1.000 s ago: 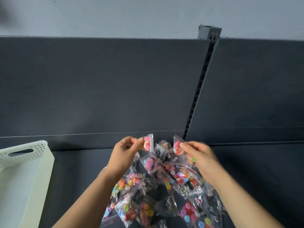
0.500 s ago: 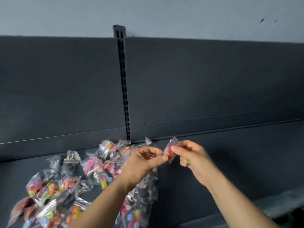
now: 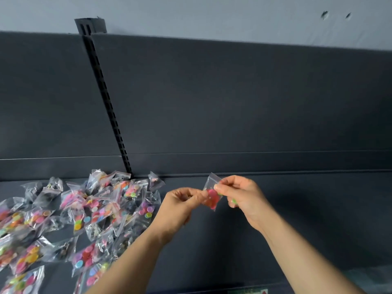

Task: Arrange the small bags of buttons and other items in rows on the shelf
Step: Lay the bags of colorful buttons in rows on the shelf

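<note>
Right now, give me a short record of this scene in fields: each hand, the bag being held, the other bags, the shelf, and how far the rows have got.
Left hand: left hand pinches the small bag's left edge
Right hand: right hand pinches its upper right edge
Held item: small bag, clear, pink buttons inside, held above the shelf
Other bags: pile of bags, a loose heap left of the hands
Surface: dark shelf
Behind: slotted upright at the pile's rear
Rows: none visible yet

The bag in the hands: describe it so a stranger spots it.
Above the dark grey shelf, right of the black slotted upright, the left hand and right hand pinch one small clear plastic bag of pink-red buttons. Unlike the heaped bags at left, it is held up alone.
</note>
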### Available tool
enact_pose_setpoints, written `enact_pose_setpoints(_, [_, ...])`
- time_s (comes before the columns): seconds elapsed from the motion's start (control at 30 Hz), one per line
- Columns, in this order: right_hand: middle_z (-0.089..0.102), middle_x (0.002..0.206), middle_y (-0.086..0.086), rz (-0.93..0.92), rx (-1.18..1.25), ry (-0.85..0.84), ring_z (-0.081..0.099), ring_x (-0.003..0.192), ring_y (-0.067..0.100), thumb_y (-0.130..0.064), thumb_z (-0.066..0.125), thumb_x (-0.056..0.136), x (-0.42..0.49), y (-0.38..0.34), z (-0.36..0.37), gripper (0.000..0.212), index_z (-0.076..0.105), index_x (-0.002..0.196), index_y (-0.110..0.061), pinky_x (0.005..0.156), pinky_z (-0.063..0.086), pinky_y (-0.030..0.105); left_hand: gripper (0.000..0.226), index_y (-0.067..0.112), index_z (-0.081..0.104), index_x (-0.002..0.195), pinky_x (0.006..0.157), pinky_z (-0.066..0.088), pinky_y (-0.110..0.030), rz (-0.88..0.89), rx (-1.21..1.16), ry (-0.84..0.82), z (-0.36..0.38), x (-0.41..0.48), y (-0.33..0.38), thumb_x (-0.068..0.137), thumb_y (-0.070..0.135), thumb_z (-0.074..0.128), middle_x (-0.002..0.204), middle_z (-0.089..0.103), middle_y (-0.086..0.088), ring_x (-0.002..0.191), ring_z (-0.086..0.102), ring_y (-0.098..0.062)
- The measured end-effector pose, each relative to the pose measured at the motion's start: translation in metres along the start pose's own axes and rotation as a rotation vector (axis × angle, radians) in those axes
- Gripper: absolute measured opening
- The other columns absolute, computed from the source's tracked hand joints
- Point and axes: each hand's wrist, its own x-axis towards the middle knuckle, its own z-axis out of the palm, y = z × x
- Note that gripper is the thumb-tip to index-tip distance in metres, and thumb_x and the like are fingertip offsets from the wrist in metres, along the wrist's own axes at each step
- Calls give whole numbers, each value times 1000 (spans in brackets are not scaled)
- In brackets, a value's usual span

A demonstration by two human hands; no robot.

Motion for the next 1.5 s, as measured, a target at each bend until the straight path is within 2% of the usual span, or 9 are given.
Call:
enact_pose_setpoints(0.17, [66,73,4,37,-3,32,37,50,12,-16,73,81,12,3,-16,6,70,82,-10,55,36,24,18,4,71,87,43,27,-22,-91,-35,106,7,6,-11,87,21,66,79,75,-3,45,31,-13])
enact_pose_setpoints(0.3, [65,70,4,92,36,21,35,50,13,-36,72,82,19,11,-14,24,73,86,-13,56,36,25,17,3,71,85,40,29,-20,-78,-55,127,8,15,-16,90,18,63,72,74,1,42,32,-11])
enact_pose_setpoints(0.43, [61,57,-10,105,-42,-1,35,50,10,-22,72,83,22,21,-9,10,74,85,-13,52,34,24,20,2,72,87,40,30,-22,-83,-41,112,4,24,-21,91,19,62,69,73,3,40,34,-11])
enact_pose_setpoints(0.6, [73,78,7,172,-118,31,37,51,12,-19,71,83,40,33,-8,4,73,83,-16,53,34,28,19,8,73,78,38,32,-18,-152,96,117,-4,44,-38,89,20,64,77,74,-4,35,38,-4])
enact_pose_setpoints(0.8, [71,70,-3,235,-264,23,36,47,11,-15,69,83,72,47,-9,6,71,78,-18,48,33,24,17,15,74,75,46,38,-20,-149,472,80,-10,76,-62,85,27,69,70,72,-3,37,41,-1])
enact_pose_setpoints(0.97, [72,71,-1,273,-369,26,36,43,11,-14,64,78,101,58,-16,9,73,76,-15,44,33,22,7,29,75,84,66,47,-21,-149,689,152,-8,95,-66,80,33,71,71,67,14,68,61,-4])
enact_pose_setpoints(1.07, [73,72,5,262,-427,21,38,42,13,-16,64,77,115,61,-19,11,73,73,-12,44,36,23,24,32,73,98,76,52,-24,-177,745,198,-4,104,-69,76,42,74,86,70,13,83,65,-7])
enact_pose_setpoints(1.3, [74,70,2,271,-487,-30,43,44,15,-17,63,74,135,61,-13,12,74,70,-14,45,38,24,24,51,59,63,50,37,-23,-131,740,239,6,111,-64,60,73,70,64,61,13,59,55,-2])
enact_pose_setpoints(1.5, [69,64,-4,131,-467,-23,45,42,3,-22,74,74,136,65,-15,13,63,80,-20,46,36,19,37,39,62,79,48,33,-23,-94,794,234,3,112,-65,66,73,64,63,57,12,58,53,-3])
